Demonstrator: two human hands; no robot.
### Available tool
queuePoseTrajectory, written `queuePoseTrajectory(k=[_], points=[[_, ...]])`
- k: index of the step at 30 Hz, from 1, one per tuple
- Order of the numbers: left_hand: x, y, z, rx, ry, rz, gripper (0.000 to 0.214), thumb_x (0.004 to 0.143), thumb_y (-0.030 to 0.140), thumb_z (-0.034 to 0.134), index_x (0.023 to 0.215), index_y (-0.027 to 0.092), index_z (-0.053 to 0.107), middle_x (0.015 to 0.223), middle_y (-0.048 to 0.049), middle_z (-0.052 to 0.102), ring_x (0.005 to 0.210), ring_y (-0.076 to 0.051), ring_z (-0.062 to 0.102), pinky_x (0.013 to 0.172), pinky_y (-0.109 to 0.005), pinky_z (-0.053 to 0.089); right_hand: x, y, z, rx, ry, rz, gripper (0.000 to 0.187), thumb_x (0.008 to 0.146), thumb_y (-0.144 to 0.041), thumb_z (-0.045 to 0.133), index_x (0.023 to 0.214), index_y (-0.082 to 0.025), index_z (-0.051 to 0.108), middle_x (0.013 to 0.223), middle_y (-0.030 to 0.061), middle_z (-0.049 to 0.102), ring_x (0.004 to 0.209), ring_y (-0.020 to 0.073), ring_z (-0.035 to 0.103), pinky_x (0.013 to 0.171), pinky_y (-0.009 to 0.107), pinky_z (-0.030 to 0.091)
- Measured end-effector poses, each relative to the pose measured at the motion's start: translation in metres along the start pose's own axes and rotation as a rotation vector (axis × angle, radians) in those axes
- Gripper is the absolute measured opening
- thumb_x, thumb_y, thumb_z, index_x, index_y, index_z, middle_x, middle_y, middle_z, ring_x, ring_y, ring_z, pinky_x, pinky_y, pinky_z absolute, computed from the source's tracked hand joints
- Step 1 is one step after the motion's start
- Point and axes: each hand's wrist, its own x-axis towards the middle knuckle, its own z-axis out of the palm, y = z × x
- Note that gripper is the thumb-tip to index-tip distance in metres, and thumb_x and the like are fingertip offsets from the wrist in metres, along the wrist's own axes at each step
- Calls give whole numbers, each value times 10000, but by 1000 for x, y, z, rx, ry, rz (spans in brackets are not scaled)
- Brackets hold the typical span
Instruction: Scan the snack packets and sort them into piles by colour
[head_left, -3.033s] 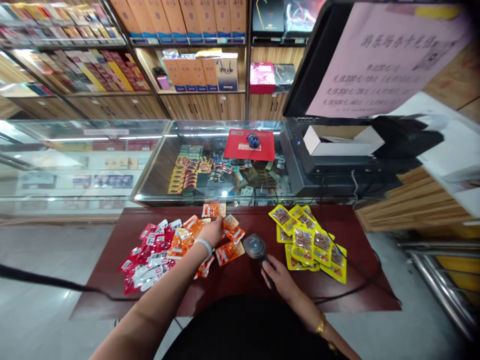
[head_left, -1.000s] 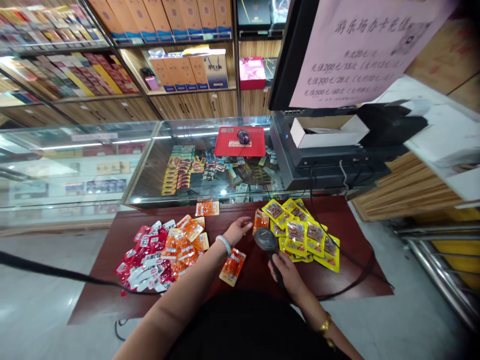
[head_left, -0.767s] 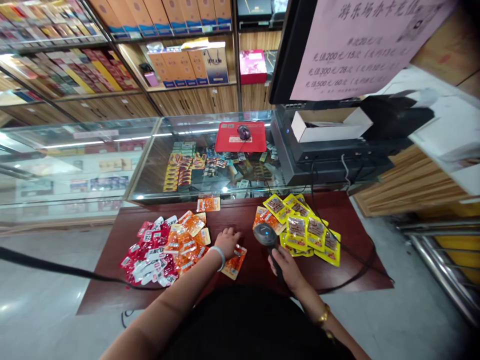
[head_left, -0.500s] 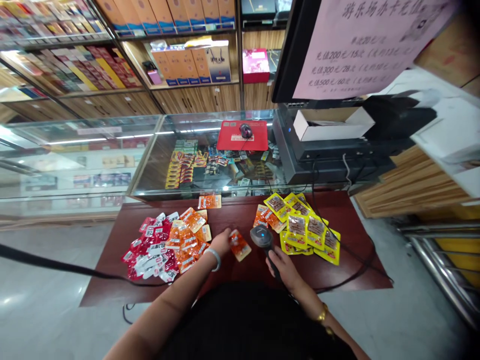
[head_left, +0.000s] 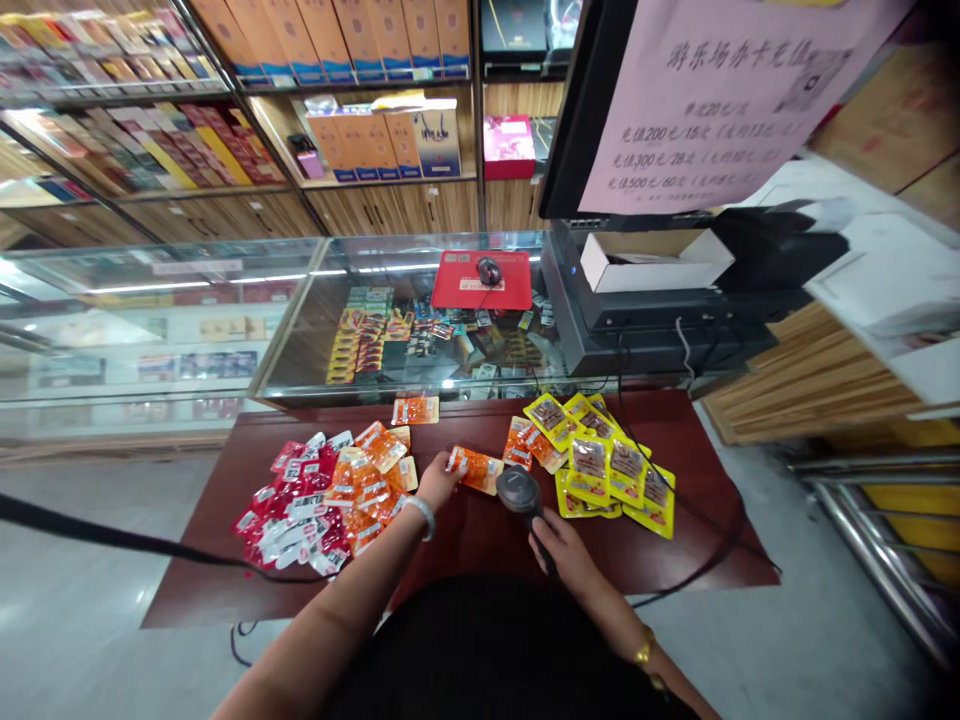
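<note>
1. My left hand (head_left: 438, 482) pinches one orange packet (head_left: 475, 470) by its left end, between the orange pile (head_left: 369, 482) and the yellow packets (head_left: 590, 470).
2. My right hand (head_left: 562, 545) curls around the dark scanner (head_left: 519, 489), its head just beside that packet; whether they touch, I can't tell.

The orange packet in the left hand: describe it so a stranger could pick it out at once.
Start at the glass counter, then look at the dark red table before it. Between the orange pile and the yellow packets, the left hand holds the orange packet by one end, beside the scanner. Alone among the packets, it is gripped in a hand.
</note>
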Motion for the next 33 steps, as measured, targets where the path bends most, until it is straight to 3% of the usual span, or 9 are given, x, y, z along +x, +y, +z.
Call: queuePoseTrajectory(k=[5, 9, 14, 17, 20, 23, 28, 31, 33], points=[[7, 6, 23, -161, -68, -24, 186, 811, 273, 659, 907, 166, 541, 716, 21, 628, 533, -93, 550, 527, -205, 437, 8, -6, 8, 16, 18, 24, 563, 774, -657, 640, 1065, -182, 553, 535, -92, 468, 396, 64, 371, 381, 175, 293], [14, 29, 31, -122, -109, 203, 279, 825, 285, 661, 1056, 141, 599, 984, -85, 711, 853, -164, 670, 791, -286, 527, 20, -18, 15, 29, 19, -20, 505, 786, -629, 649, 1017, -192, 544, 559, -86, 482, 407, 62, 376, 387, 175, 304], [42, 45, -19, 491, 211, 324, 607, 872, 391, 598, 1386, 97, 468, 1437, -207, 483, 1365, -287, 417, 1139, -404, 306, 34, -34, 23, 8, -5, -29, 461, 787, -624, 648, 927, -197, 545, 551, -84, 478, 402, 64, 366, 381, 181, 292], [63, 40, -50, 761, 180, 235, 775, 901, 491, 500, 1515, 77, 271, 1584, -208, 234, 1488, -320, 154, 1196, -465, 155, 38, -35, 27, -21, -25, -19, 461, 790, -630, 641, 923, -199, 545, 537, -87, 467, 395, 65, 356, 378, 183, 278], [74, 32, -62, 870, 42, 174, 824, 908, 564, 410, 1551, 109, 168, 1611, -171, 151, 1499, -316, 94, 1197, -516, 80, 41, -30, 31, -39, -36, -12, 473, 787, -642, 636, 920, -197, 549, 533, -87, 460, 388, 65, 353, 373, 186, 272], [66, 26, -53, 909, -57, 181, 860, 898, 599, 383, 1556, 106, 129, 1611, -176, 126, 1500, -315, 90, 1190, -532, 68, 42, -24, 33, -36, -47, 1, 471, 785, -641, 638, 907, -195, 552, 529, -88, 457, 382, 64, 350, 371, 187, 272], [20, 20, -21, 898, -190, 292, 879, 861, 580, 487, 1543, 106, 198, 1592, -214, 194, 1491, -336, 131, 1182, -525, 114, 41, -22, 32, -30, -27, 22, 511, 762, -653, 649, 972, -198, 551, 505, -97, 446, 377, 73, 344, 363, 190, 278], [-1, 27, -15, 822, -263, 377, 712, 870, 450, 535, 1493, 169, 333, 1519, -180, 387, 1404, -302, 354, 1144, -451, 260, 38, -22, 27, -56, -15, 21, 528, 770, -663, 633, 995, -191, 553, 500, -95, 458, 376, 75, 346, 365, 191, 285], [-1, 37, -20, 803, -201, 385, 491, 904, 323, 485, 1380, 206, 479, 1372, -145, 543, 1271, -261, 494, 1075, -396, 353, 36, -21, 24, -58, -6, 27, 533, 770, -668, 629, 995, -192, 554, 499, -97, 454, 373, 73, 348, 365, 188, 285]])
